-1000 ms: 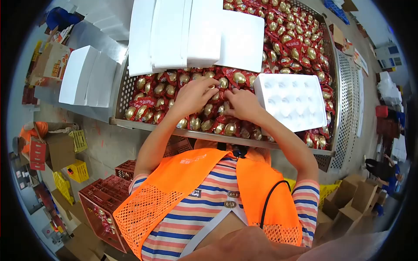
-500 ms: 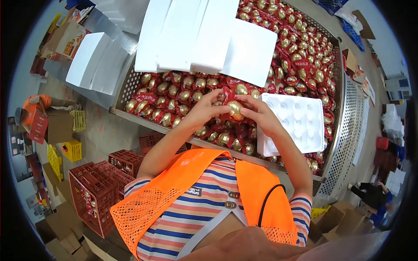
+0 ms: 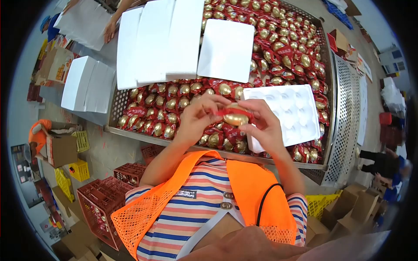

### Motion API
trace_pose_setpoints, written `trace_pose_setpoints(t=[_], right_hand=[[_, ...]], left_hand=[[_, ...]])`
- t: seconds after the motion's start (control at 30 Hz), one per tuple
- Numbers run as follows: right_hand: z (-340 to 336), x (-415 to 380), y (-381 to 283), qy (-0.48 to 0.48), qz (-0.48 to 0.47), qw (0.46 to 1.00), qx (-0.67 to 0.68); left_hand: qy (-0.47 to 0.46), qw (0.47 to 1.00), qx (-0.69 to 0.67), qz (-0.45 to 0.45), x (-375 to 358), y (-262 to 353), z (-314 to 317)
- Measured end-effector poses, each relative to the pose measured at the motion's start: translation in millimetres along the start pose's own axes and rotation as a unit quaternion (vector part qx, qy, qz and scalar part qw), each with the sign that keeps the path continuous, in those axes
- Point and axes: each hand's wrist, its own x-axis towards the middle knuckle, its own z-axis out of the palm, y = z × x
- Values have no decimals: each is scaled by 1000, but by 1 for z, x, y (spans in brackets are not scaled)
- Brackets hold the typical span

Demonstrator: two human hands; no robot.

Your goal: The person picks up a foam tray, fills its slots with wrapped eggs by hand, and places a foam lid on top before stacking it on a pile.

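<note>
hands (image 3: 230,119) pinching gold egg packet (image 3: 235,117), foam tray (image 3: 287,113)

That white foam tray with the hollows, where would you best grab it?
Probably by the near-right edge of the white foam tray, coming from the right hand side: it lies flat on the wrapped eggs, that rim overhangs free, and the hollows offer no grip.
</note>
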Motion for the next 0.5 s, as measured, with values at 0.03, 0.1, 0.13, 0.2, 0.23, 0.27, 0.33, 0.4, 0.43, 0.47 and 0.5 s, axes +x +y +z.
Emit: trace_pose_setpoints(t=[0.03, 0.1, 0.13, 0.2, 0.23, 0.27, 0.33, 0.4, 0.43, 0.47, 0.5], right_hand=[[-2, -9, 1, 20, -41, 997, -56], [-11, -27, 5, 43, -232, 934, -268], [-11, -33, 9, 59, -287, 924, -244], [-17, -46, 10, 74, -363, 889, -270], [-22, -51, 10, 71, -374, 882, -278], [-26, -56, 11, 68, -384, 875, -286], [-34, -64, 10, 65, -398, 860, -312], [-42, -71, 10, 70, -404, 857, -312], [-46, -73, 9, 71, -409, 854, -313], [-52, -76, 6, 77, -373, 861, -337], [-60, -78, 2, 83, -337, 866, -360]], left_hand=[[-28, 995, 68, 63, 1, 6, 8], [-27, 983, 131, 126, 2, 13, 24], [-29, 975, 152, 159, 2, 13, 32], [-9, 967, 154, 204, 1, 14, 54], [-13, 967, 153, 204, -1, 10, 58], [-18, 967, 151, 203, -4, 4, 61], [-22, 961, 164, 224, -4, -4, 67], [-23, 956, 185, 227, -2, -4, 75], [-24, 953, 195, 231, 0, -4, 79], [-22, 957, 222, 186, 1, -5, 80], [-19, 958, 250, 140, 2, -6, 78]])
